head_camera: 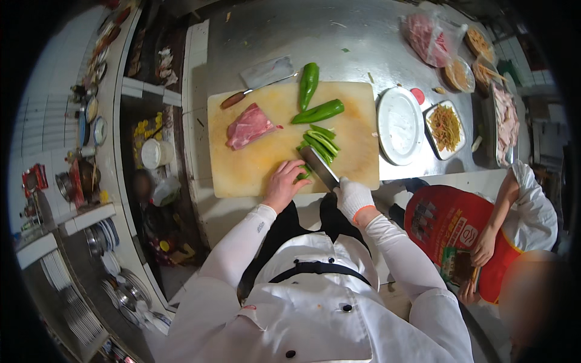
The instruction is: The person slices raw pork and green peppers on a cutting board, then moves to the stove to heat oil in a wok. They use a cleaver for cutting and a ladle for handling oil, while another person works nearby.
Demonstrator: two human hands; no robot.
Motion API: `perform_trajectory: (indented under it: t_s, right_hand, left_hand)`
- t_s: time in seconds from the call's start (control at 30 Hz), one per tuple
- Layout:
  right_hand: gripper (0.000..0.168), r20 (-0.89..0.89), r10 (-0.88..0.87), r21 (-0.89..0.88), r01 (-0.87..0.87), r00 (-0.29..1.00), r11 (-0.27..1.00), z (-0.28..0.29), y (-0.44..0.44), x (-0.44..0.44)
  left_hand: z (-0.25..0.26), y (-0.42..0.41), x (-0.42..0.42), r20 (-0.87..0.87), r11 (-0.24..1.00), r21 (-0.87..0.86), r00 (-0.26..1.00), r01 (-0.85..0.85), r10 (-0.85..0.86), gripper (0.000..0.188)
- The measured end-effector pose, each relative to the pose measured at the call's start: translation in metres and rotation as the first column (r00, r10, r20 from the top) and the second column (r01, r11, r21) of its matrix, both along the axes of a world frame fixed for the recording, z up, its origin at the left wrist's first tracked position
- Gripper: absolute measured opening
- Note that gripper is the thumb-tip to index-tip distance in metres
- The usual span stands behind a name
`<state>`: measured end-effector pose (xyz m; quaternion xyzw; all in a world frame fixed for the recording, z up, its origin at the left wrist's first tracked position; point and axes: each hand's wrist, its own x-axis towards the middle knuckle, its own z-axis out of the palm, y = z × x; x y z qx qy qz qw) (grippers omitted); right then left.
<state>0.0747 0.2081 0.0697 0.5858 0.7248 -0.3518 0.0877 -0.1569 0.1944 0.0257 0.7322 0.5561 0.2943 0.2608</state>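
My right hand (354, 196), in a white knit glove, grips a cleaver (320, 169) whose blade angles up and left over the cutting board (254, 177). With bare fingers, my left hand (286, 180) presses down a piece of green pepper (304, 172) just left of the blade. Cut green pepper strips (323, 144) lie beyond the blade. Two whole green peppers, one upright in view (309, 86) and one slanted (318, 111), rest at the board's far side. A slab of raw meat (250, 127) sits on the board's left half.
A second cleaver (268, 72) lies across the board's far edge. To the right are a white oval plate (399, 126), a dish of shredded food (445, 127), a tray of pale meat (504, 120) and bagged meat (429, 38). A person in a red apron (449, 218) is close on my right.
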Motion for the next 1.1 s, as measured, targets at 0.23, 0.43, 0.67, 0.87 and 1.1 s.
perform_trajectory:
  t_s: [0.23, 0.43, 0.67, 0.87, 1.1]
  right_hand:
    - [0.026, 0.148, 0.083, -0.028, -0.080, 0.986, 0.996, 0.017, -0.011, -0.011]
    - [0.023, 0.105, 0.117, 0.012, -0.119, 0.988, 0.993, 0.008, -0.003, -0.032]
    - [0.020, 0.125, 0.173, -0.057, -0.167, 0.977, 0.984, 0.035, -0.006, -0.027]
    - [0.027, 0.047, 0.038, -0.052, -0.035, 0.998, 0.998, 0.018, -0.011, -0.030]
    - [0.024, -0.107, -0.519, 0.011, 0.523, 0.848, 0.852, 0.026, -0.042, 0.045]
  left_hand:
    - [-0.025, -0.005, -0.026, -0.101, 0.985, -0.029, 0.980, 0.168, -0.170, 0.014]
    - [-0.034, -0.007, -0.033, -0.115, 0.977, -0.034, 0.970, 0.210, -0.213, 0.018]
    - [-0.039, -0.015, -0.043, -0.078, 0.972, 0.006, 0.969, 0.235, -0.234, 0.013]
    - [-0.026, -0.001, -0.048, -0.123, 0.953, 0.010, 0.946, 0.303, -0.300, 0.014]
    - [0.014, 0.092, -0.019, -0.444, 0.804, 0.028, 0.728, 0.594, -0.523, 0.096]
